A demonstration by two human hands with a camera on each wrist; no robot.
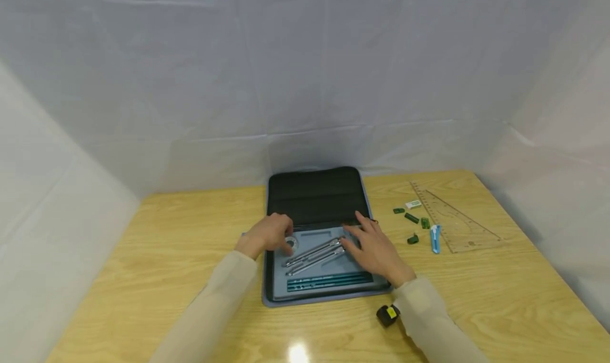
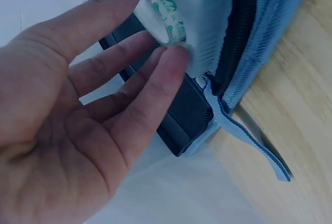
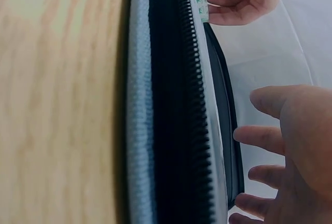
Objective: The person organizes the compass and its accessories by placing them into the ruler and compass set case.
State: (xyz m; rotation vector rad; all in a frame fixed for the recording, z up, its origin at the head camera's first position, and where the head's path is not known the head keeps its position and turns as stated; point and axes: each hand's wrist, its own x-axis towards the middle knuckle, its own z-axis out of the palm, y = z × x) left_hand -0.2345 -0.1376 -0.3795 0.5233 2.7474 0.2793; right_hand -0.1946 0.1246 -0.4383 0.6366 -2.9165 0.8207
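Note:
A zip case lies unfolded on the table, with its black lid (image 1: 314,196) at the back and a grey-blue tray (image 1: 316,232) in front. My left hand (image 1: 268,234) pinches a small roll of tape (image 2: 171,14) between thumb and fingers at the tray's left; the roll bears red and green print. Over the tray's right side, my right hand (image 1: 377,247) has its fingers spread and holds nothing. Between the hands lie two silver metal compasses (image 1: 314,258), slanted across the tray. Several dark green pencils (image 1: 329,281) rest in a slot along the tray's front.
Right of the case are a clear set square (image 1: 464,228), a blue utility knife (image 1: 435,239), a white eraser (image 1: 413,204) and several small green pieces (image 1: 412,218). A black and yellow object (image 1: 388,315) sits by the right sleeve. A blue fabric tab (image 2: 254,143) sticks out from the case.

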